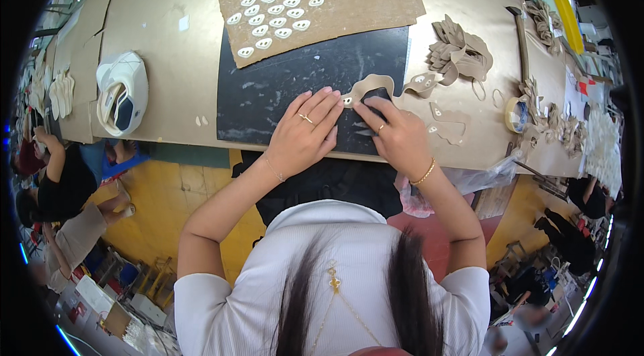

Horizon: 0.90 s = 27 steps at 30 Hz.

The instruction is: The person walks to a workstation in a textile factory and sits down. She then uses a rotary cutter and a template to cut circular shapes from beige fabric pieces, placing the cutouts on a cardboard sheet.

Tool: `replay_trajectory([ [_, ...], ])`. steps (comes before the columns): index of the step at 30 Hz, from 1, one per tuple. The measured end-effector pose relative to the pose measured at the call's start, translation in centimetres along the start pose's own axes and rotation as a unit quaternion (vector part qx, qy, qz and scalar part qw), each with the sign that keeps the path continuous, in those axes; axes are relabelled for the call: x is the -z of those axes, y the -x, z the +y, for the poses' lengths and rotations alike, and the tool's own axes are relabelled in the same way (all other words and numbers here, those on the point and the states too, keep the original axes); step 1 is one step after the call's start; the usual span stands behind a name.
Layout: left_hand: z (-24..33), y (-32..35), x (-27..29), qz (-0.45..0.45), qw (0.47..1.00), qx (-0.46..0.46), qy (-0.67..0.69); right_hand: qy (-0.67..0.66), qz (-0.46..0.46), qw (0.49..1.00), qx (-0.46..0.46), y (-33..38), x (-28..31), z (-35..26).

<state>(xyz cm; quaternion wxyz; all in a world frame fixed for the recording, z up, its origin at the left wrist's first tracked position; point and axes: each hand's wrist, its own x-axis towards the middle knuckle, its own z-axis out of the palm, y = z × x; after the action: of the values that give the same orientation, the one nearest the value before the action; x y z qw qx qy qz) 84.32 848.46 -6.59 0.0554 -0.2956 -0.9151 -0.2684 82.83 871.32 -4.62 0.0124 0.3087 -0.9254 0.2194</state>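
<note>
A wavy beige cut-out piece (373, 82), like part of a shoe upper, lies on the black mat (282, 97). A small white oval patch with two dark holes (347, 102) sits at its left end. My left hand (310, 121) lies flat, fingers stretched out, its fingertips beside that patch. My right hand (396, 131) has bent fingers pressed on the beige piece, one fingertip next to the patch; the thumb is hidden. A further beige piece with white patches (422, 84) trails off to the right. Similar white patches (276, 22) lie in rows on a brown board (349, 7).
A white shoe (122, 94) stands at the left. Stacked beige pieces (459, 51) lie at the right, with a flat beige piece (451, 124) nearer. Farther right are a hammer (520, 40) and a tape roll (516, 115). A plastic bag (476, 178) hangs at the front edge. Other people (64, 175) are around.
</note>
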Motion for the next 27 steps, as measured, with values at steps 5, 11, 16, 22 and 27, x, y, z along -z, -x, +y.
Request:
replay_trajectory([
  [5,-0.22,0.00,-0.02,-0.016,1.000,-0.019,-0.018,0.028,-0.001,1.000,0.002,0.63,-0.34,-0.57],
  [11,-0.38,0.03,0.04,-0.008,0.999,-0.034,-0.024,0.023,0.003,1.000,0.014,0.60,-0.77,-0.33],
  [16,-0.17,-0.23,0.31,-0.012,0.997,-0.043,-0.064,0.038,-0.009,0.999,0.013,0.47,-0.58,-0.49],
  [22,-0.11,-0.31,0.67,-0.025,0.993,-0.050,-0.100,0.044,-0.001,0.999,0.013,0.22,-0.61,-0.67],
  [27,-0.80,0.09,0.22,-0.002,0.999,-0.033,-0.040,0.069,-0.019,0.997,0.007,0.41,-0.55,-1.13],
])
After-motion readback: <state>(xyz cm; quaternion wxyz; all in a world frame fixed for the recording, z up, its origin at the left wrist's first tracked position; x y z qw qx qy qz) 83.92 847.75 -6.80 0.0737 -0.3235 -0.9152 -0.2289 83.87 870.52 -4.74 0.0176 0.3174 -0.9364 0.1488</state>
